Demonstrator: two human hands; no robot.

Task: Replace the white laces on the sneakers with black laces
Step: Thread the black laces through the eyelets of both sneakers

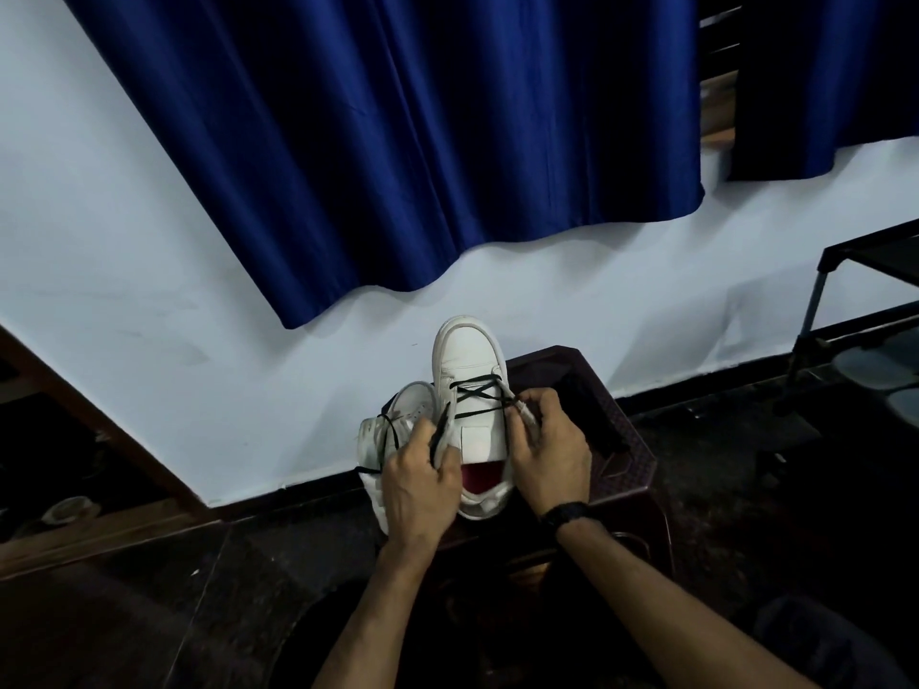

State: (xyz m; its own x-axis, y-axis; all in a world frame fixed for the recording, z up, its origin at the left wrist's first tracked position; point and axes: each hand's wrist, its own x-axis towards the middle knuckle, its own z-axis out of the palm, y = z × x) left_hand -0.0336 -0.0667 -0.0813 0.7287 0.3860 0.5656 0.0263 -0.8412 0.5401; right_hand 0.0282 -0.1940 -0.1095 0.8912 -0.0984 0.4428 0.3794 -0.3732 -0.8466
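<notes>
- Both hands work at the upright white sneaker (pixel 470 390) on the dark surface (pixel 631 440): left hand (pixel 420 469) pinches one black lace (pixel 440 432) end, right hand (pixel 547 445) pinches the other at an eyelet
- Lace looks limp and light, best held near its stiff tip
- Second sneaker (pixel 393 425) leans alongside, touching the first, its leather-like upper likely firm enough to brace against

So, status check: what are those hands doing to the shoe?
Left hand and right hand each pinch black lace. Sneaker part-laced. Nothing blocking.
</notes>
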